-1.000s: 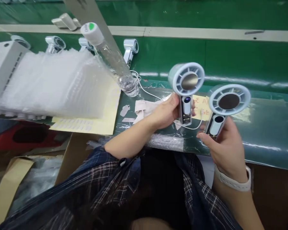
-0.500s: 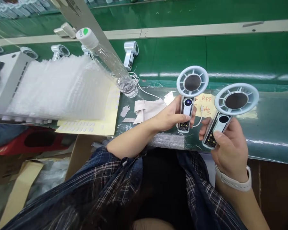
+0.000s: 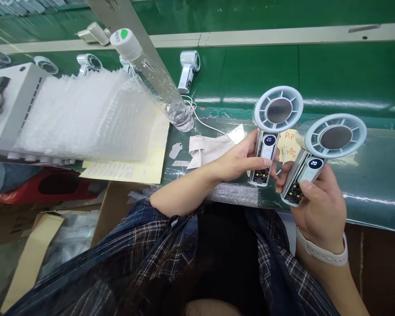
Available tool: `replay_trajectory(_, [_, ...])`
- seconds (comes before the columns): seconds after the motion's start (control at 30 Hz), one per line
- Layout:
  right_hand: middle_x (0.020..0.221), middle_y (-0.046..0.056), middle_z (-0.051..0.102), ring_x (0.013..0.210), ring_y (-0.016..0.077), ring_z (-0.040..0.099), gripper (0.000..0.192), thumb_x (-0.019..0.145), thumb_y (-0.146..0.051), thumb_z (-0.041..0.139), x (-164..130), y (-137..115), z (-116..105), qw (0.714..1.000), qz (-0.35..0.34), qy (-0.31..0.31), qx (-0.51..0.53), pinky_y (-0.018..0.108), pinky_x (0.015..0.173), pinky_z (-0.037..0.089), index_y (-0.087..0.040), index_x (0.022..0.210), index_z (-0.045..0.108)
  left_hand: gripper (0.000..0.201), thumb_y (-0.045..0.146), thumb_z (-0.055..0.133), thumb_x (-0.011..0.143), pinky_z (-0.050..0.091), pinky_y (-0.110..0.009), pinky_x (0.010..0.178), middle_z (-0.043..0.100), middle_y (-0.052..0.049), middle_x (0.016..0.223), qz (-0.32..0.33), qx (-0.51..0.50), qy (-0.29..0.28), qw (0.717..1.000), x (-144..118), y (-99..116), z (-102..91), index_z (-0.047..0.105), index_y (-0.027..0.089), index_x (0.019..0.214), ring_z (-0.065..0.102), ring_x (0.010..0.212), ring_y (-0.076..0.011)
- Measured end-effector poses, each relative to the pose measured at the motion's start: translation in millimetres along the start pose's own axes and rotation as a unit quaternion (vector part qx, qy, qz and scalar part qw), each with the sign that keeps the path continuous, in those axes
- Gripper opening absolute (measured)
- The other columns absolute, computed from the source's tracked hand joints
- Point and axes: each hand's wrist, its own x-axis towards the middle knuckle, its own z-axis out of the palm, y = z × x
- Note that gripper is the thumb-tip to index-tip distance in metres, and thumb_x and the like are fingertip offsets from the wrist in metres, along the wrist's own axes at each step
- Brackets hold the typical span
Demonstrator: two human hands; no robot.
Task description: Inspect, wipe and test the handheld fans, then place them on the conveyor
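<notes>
two handheld fans [image 3: 276, 127] [image 3: 319, 151], one gripped in each of the hands.

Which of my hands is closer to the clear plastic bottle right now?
Left. Your left hand grips a fan just right of the bottle, beyond the cloth; your right hand holds the other fan farther right.

Bare green belt [image 3: 332, 74] lies open beyond; tilted bottle [image 3: 158, 83] blocks leftward.

Left fan [image 3: 272, 127] beside right fan [image 3: 319, 153], bottle [image 3: 158, 83] further left.
</notes>
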Motion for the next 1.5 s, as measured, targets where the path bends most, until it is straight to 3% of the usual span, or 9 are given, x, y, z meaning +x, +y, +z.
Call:
replay_trajectory(0.2, [0.098,0.005,0.077,0.073,0.0209,0.070,0.033,0.083,-0.030,0.083,-1,0,1,1.000,0.009,0.016,0.002,0.034,0.058,0.060,-0.026,0.113,0.073,0.068,0.040,0.097,0.079,0.061,-0.039,0.085,0.070,-0.001,0.103,-0.015,0.010,0.011,1.000,2,-2,1.5,0.048,0.023,0.122,0.074,0.082,-0.0177])
replay_trajectory(0.43, [0.087,0.005,0.075,0.060,0.0187,0.066,0.033,0.082,-0.037,0.080,1,4,1,0.999,0.024,0.047,0.009,0.031,0.048,0.054,-0.021,0.111,0.073,0.065,0.053,0.089,0.086,0.061,-0.039,0.083,0.069,0.003,0.091,-0.021,0.029,0.063,0.997,6,-11,-3.7,0.043,0.025,0.122,0.072,0.077,-0.0170])
replay_trajectory(0.57, [0.089,0.006,0.075,0.063,0.0194,0.067,0.034,0.085,-0.036,0.079,0,4,2,1.000,0.024,0.017,-0.006,0.032,0.050,0.055,-0.023,0.115,0.072,0.071,0.050,0.093,0.083,0.060,-0.038,0.083,0.070,0.001,0.095,-0.003,0.050,0.012,0.999,5,-6,-5.2,0.045,0.025,0.129,0.072,0.080,-0.0186])
replay_trajectory(0.73, [0.089,0.005,0.072,0.065,0.0195,0.065,0.030,0.087,-0.034,0.076,1,5,3,0.999,0.019,0.039,-0.015,0.032,0.050,0.054,-0.023,0.116,0.073,0.069,0.059,0.089,0.087,0.059,-0.040,0.084,0.069,0.002,0.091,-0.016,0.056,0.008,0.998,5,-1,-3.1,0.046,0.025,0.129,0.072,0.079,-0.0197])
replay_trajectory(1.0, [0.091,0.007,0.078,0.065,0.0203,0.069,0.029,0.083,-0.035,0.080,-1,9,1,0.998,0.046,0.044,-0.008,0.031,0.050,0.057,-0.022,0.109,0.075,0.074,0.062,0.093,0.082,0.057,-0.042,0.088,0.068,-0.002,0.096,-0.012,0.074,0.026,0.997,7,-5,-4.8,0.051,0.024,0.129,0.071,0.089,-0.0229])
replay_trajectory(1.23, [0.086,0.006,0.078,0.061,0.0193,0.067,0.017,0.084,-0.029,0.074,-2,4,4,0.998,0.026,0.049,-0.015,0.031,0.048,0.056,-0.023,0.100,0.071,0.071,0.058,0.097,0.078,0.060,-0.046,0.103,0.072,-0.010,0.115,0.000,0.085,0.079,0.993,5,-1,-1.4,0.058,0.021,0.125,0.073,0.120,-0.0322])
replay_trajectory(1.33, [0.089,0.006,0.077,0.062,0.0194,0.068,0.024,0.085,-0.030,0.074,-3,2,4,0.999,0.021,0.040,-0.016,0.031,0.049,0.057,-0.023,0.108,0.072,0.075,0.052,0.098,0.076,0.062,-0.045,0.098,0.074,-0.011,0.116,-0.019,0.073,0.073,0.994,5,-1,-0.8,0.055,0.020,0.129,0.076,0.110,-0.0299])
replay_trajectory(1.5, [0.084,0.004,0.076,0.057,0.0179,0.066,0.024,0.082,-0.027,0.074,-1,3,3,0.996,0.030,0.083,-0.001,0.029,0.045,0.053,-0.022,0.106,0.072,0.072,0.050,0.096,0.078,0.063,-0.044,0.088,0.075,-0.009,0.103,-0.041,0.065,0.062,0.995,6,-5,-3.3,0.052,0.020,0.127,0.079,0.090,-0.0253])
